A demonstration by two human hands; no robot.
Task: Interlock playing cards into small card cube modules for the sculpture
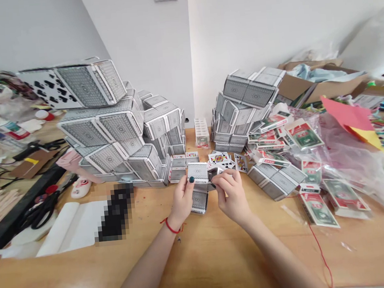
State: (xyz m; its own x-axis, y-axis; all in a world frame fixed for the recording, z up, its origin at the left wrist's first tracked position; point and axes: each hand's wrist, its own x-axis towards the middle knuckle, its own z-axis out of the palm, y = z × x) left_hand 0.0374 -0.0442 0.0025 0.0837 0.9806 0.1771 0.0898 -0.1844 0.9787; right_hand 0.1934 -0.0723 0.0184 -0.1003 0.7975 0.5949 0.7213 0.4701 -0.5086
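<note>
The grey-backed card piece is between the two hands, above the tabletop. The left hand is clamped on its left end, thumb on the patterned face. The right hand is at the piece's right end, thumb and forefinger drawn close together by its edge; I cannot tell whether they grip it. A card block shows just below the piece, between the hands.

Behind and to the right of the piece, open cardboard boxes stand far back, pale blue material showing in the nearer one. Closer on that side, red-and-green playing-card boxes lie heaped beside clear plastic wrap; what they contain is hidden. Straight behind the piece stands a white row of boxes. Loose face-up cards lie just behind and to the right of it. One tall stack of folded card blocks rises to the piece's left, another stack behind it to the right
</note>
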